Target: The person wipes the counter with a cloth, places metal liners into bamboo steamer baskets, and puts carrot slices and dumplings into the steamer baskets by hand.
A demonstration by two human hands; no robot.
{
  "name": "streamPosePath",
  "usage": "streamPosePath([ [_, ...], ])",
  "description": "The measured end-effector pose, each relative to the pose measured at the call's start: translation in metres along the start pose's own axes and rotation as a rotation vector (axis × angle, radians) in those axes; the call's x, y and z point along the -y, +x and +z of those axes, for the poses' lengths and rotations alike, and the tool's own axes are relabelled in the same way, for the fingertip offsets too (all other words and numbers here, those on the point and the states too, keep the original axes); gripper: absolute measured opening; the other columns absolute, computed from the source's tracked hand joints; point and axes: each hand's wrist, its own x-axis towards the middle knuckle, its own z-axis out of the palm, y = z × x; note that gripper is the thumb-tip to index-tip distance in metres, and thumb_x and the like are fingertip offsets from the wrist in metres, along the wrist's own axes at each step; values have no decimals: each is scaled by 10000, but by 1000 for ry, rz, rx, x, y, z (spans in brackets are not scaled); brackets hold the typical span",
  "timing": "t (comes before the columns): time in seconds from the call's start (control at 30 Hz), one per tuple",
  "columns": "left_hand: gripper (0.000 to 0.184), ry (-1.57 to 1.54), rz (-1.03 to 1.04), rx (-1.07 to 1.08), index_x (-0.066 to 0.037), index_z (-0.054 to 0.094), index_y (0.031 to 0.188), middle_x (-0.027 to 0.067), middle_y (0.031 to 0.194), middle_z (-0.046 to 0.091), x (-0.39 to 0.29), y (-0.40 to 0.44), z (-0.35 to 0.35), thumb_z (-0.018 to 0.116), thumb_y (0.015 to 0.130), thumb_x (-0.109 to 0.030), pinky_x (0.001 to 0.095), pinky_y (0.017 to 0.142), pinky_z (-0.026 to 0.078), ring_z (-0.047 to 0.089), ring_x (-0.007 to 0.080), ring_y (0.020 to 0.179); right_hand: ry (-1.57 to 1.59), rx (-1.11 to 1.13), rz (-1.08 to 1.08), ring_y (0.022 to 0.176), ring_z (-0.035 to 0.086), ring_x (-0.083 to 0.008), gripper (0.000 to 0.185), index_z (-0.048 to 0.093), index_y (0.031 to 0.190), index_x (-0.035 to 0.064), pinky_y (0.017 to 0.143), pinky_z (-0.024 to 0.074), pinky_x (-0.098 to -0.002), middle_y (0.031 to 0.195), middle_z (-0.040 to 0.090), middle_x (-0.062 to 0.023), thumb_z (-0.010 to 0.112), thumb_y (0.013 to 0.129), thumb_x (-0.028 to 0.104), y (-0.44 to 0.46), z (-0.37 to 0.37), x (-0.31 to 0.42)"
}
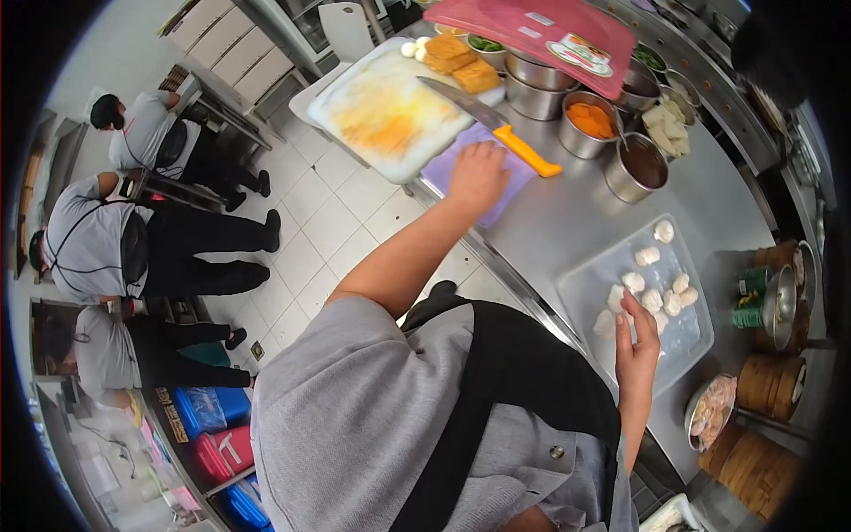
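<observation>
My left hand (480, 177) rests on a folded purple cloth (507, 206), its fingers curled down onto the fabric. Just beyond it lies a large knife (470, 102) with a yellow handle, its blade reaching onto a stained white cutting board (355, 146). My right hand (636, 344) is over a translucent plastic tray (576, 279), fingers stretched and slightly apart. Several small white dumplings (651, 300) sit in that tray, some close to the fingertips. Nothing clearly shows in the right hand's grasp.
Metal containers stand behind the knife, one with chopped orange food (589, 120), another with dark sauce (643, 164). A red lid (541, 35) covers part of them. A bowl of filling (712, 412) and bamboo steamers (753, 465) are at the right. Several co-workers (93, 235) stand at left.
</observation>
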Motion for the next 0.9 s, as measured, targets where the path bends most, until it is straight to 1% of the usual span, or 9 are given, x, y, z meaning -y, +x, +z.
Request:
streamPosePath([
  [0.07,632,145,-33,-158,-58,441,1351,194,1428,382,35,-7,21,590,851,-416,508,1105,243,298,394,1348,42,84,-37,1067,574,-291,326,592,1232,50,950,423,-364,1139,623,-176,568,913,112,20,15,30],
  [0.13,788,48,-53,17,-63,297,1460,207,1540,179,43,-6,28,496,875,-552,526,1147,55,94,395,1433,76,234,-80,1081,568,-310,347,581,1241,31,970,407,-363,1152,621,-181,559,916,149,42,35,67],
  [0.23,879,-20,-29,212,-69,193,1497,203,1564,66,53,-1,21,423,870,-641,517,1146,-26,-22,400,1441,148,418,-119,1105,560,-323,390,552,1276,38,975,404,-370,1157,621,-194,552,922,201,84,86,96],
  [0.27,847,-29,11,157,-60,199,1489,233,1524,207,57,-2,16,497,877,-562,493,1146,132,173,398,1418,138,415,-120,1105,560,-323,390,552,1276,38,975,404,-370,1157,621,-194,552,922,201,102,108,99],
  [0.3,847,-36,13,153,-60,199,1489,233,1524,207,67,-4,5,497,877,-562,493,1146,132,173,398,1418,45,417,-151,1130,540,-342,436,520,1310,48,986,393,-386,1208,589,-210,548,924,249,120,134,99],
  [0.4,588,-933,136,113,-65,311,1435,210,1272,561,103,-20,-14,561,929,-228,372,979,437,558,299,1169,-381,238,-194,1216,470,-390,578,428,1396,89,1015,366,-428,1367,454,-254,556,907,369,169,219,92],
  [0.53,389,-1036,146,229,-41,484,1312,142,1174,617,166,-62,-48,502,924,-67,328,919,475,603,228,1080,-875,48,-136,1228,452,-398,619,443,1382,102,1011,364,-441,1391,413,-260,601,857,389,194,277,119],
  [0.73,317,-1226,-227,340,-43,602,1162,57,1048,633,234,-123,-57,398,925,6,279,815,498,603,140,910,-653,126,-210,1005,585,-333,467,576,1201,74,821,474,-397,1189,579,-197,651,789,283,222,287,89],
  [0.9,299,-1360,-285,246,-59,582,1195,49,1056,622,249,-133,-64,389,966,-63,279,816,484,582,131,923,458,134,61,776,628,-334,284,632,1051,1,741,504,-365,858,671,-157,572,799,116,237,284,116],
])
